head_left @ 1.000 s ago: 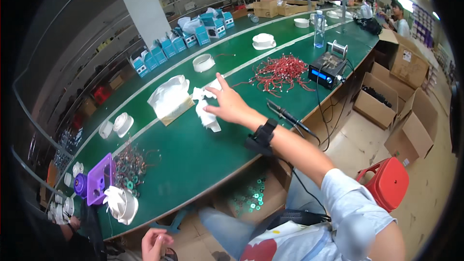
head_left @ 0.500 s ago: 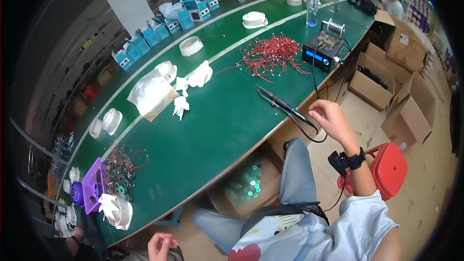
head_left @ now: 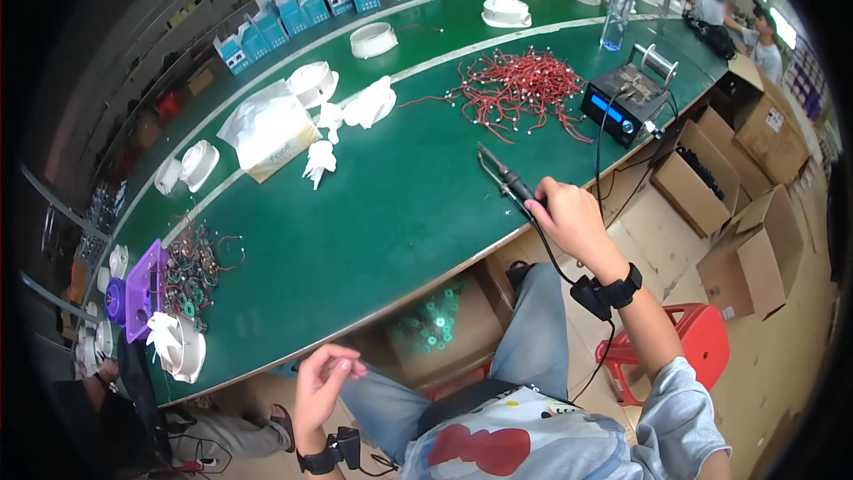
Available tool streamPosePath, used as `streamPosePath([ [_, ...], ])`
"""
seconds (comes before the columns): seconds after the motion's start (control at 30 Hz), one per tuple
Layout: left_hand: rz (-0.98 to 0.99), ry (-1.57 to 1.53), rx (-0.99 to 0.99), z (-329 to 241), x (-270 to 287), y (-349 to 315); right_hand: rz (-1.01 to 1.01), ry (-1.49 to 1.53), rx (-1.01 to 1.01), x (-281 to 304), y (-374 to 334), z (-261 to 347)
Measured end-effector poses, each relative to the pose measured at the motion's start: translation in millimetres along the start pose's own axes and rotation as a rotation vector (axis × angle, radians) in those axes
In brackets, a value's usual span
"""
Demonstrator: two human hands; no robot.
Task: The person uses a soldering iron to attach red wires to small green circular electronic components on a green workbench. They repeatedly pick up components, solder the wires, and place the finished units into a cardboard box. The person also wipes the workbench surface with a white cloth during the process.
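Note:
My right hand has its thumb and fingers closed round the rear of the handle of a soldering iron. The iron lies at the table's near edge with its tip pointing to the far left, a wire feed guide along its side. A black cable runs from it beneath my hand. My left hand is off the table's near edge, holding nothing, fingers loosely bent and apart. Beyond the iron, a heap of red wires lies on the green table. Right of the heap stands a black soldering station with a solder spool.
A purple tray, tangled wired parts and a white round housing sit at the left end. A white bag and crumpled white pieces lie mid-table. A box of green rings is below. Another person's arm shows lower left.
My right hand has moved left onto the soldering iron's handle and closed on it. My left hand has risen further into view. The whole view has shifted somewhat.

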State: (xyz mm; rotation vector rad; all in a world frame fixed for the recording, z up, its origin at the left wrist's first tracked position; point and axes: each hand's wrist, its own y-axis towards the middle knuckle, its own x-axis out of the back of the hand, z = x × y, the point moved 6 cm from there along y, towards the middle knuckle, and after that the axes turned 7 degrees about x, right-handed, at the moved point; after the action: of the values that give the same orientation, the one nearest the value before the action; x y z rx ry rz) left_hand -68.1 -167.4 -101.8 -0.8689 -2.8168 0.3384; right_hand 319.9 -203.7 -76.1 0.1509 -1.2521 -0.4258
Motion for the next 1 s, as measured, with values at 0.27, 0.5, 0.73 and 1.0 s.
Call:
streamPosePath([
  [0.27, -0.015, 0.008, 0.053, -19.1, -23.1, 8.4, 0.115, 1.104, -0.047, 2.6, -7.5, 36.0],
  [0.5, 0.281, -0.452, -0.199, -74.8, -117.4, 71.1, 0.219, 1.529, 0.015, 7.4, -29.4, 115.9],
  [0.73, 0.286, -0.648, -0.224, -84.1, -146.7, 75.9, 0.113, 1.437, 0.011, 21.8, -41.5, 104.0],
  [1.0, 0.224, -0.752, -0.244, -91.6, -183.7, 86.1, -0.817, 0.744, 0.284, 68.0, -156.5, 87.0],
])
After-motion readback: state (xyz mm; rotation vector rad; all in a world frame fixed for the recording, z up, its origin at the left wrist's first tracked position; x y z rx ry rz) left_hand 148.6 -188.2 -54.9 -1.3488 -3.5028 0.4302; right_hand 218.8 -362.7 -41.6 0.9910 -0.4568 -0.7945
